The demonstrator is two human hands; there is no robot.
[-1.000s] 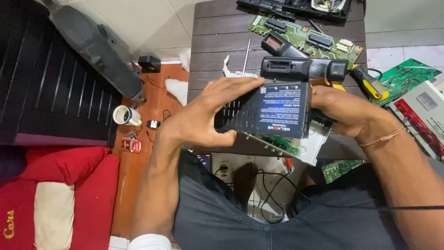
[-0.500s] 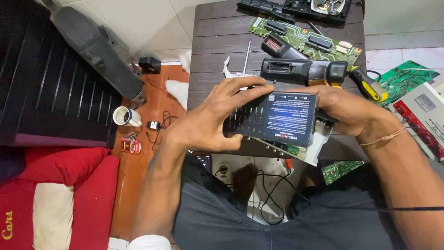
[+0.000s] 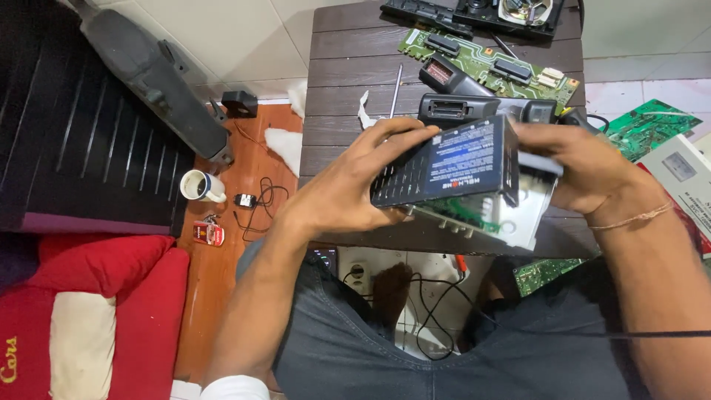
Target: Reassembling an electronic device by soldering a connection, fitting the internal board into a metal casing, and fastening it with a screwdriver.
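Both hands hold a small black electronics box with vent slots and a label on its cover, tilted above the near edge of a dark wooden table. My left hand grips the box's left end, fingers over the top. My right hand clasps its right end. The black cover sits lifted off a white metal base, and a green circuit board shows in the gap between them.
On the table behind lie a black handheld device, a long green circuit board, a thin rod and black casings. More green boards lie right. On the floor left stand a white cup, a small can and a red cushion.
The box has tilted further, its black cover lifting off the white base so the green board shows. My left fingers shifted up over the top edge.
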